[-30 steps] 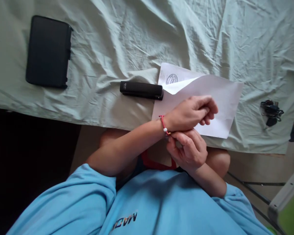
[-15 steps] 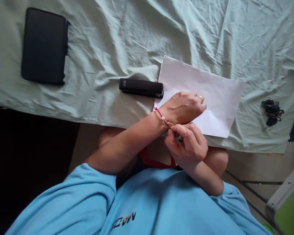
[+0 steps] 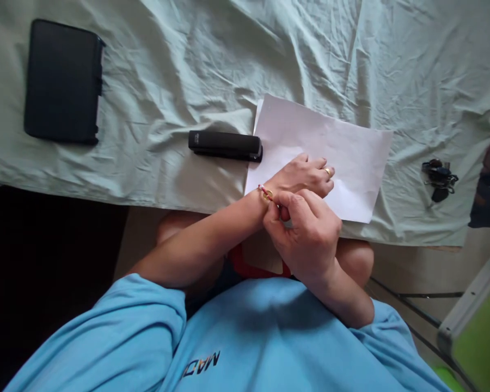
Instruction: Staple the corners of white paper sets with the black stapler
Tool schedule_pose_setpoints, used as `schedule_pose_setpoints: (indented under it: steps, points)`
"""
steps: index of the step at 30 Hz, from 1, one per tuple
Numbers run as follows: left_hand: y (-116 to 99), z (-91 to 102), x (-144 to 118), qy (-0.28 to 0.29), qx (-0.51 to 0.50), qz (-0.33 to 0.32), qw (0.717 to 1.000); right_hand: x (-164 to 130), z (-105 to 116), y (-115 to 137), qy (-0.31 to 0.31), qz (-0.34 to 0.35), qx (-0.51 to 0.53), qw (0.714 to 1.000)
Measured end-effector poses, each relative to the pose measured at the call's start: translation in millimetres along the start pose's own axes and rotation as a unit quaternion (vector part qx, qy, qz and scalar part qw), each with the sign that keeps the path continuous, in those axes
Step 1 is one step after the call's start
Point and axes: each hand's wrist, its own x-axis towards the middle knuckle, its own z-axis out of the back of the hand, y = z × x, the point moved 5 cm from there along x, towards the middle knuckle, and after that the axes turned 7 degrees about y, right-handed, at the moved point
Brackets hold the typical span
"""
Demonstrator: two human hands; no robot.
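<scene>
Thumb and forefinger of my right hand pinch a red cord bracelet worn on my left wrist. A small gold ring-shaped piece shows on the cord beside the fingertips. My left hand, palm down over white paper sheets, has its fingers loosely bent and a little apart, holding nothing; a gold ring is on one finger. A black stapler lies left of that hand, its right end over the paper's left edge.
A pale green cloth with wrinkles covers the table. At the far left lies a black flat case. A bunch of keys rests to the right. A green-topped piece with a metal edge stands at the lower right.
The left hand's fingers have loosened from a more curled shape. My right hand still pinches the bracelet and has raised it slightly. The whole view has shifted a little.
</scene>
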Motion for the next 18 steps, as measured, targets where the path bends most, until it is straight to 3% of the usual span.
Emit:
schedule_pose_setpoints:
  steps: [2, 4, 6, 9, 12, 13, 15, 18]
  points:
    - [5.5, 1.5, -3.4, 0.001, -0.014, 0.021, 1.0, 3.8, 8.0, -5.8, 0.047, 0.005, 0.009, 0.999]
    - [14.9, 5.0, -10.0, 0.001, -0.049, 0.062, 0.997, 9.6, 20.6, -21.1, 0.108, 0.003, 0.082, 0.991]
    - [24.1, 13.2, -20.3, -0.029, -0.082, 0.101, 0.991, 18.1, 44.8, -54.0, 0.064, -0.057, 0.091, 0.992]
    - [35.4, 41.7, -44.6, -0.189, -0.105, 0.132, 0.967, 28.4, 79.4, -125.1, -0.064, -0.191, 0.018, 0.979]
    - [47.9, 75.8, -76.7, -0.382, -0.152, 0.155, 0.899, 34.0, 85.3, -197.4, -0.02, -0.306, -0.101, 0.946]
    - [51.9, 85.8, -87.8, -0.45, -0.161, 0.162, 0.863, 33.2, 83.7, -218.0, 0.006, -0.341, -0.128, 0.931]
    - [63.0, 90.0, -93.1, -0.429, -0.206, 0.215, 0.853, 27.6, 78.1, -249.4, 0.052, -0.393, -0.157, 0.905]
    - [63.4, 82.6, -82.1, -0.346, -0.142, 0.212, 0.903, 11.8, 68.4, -271.7, 0.055, -0.423, -0.086, 0.9]
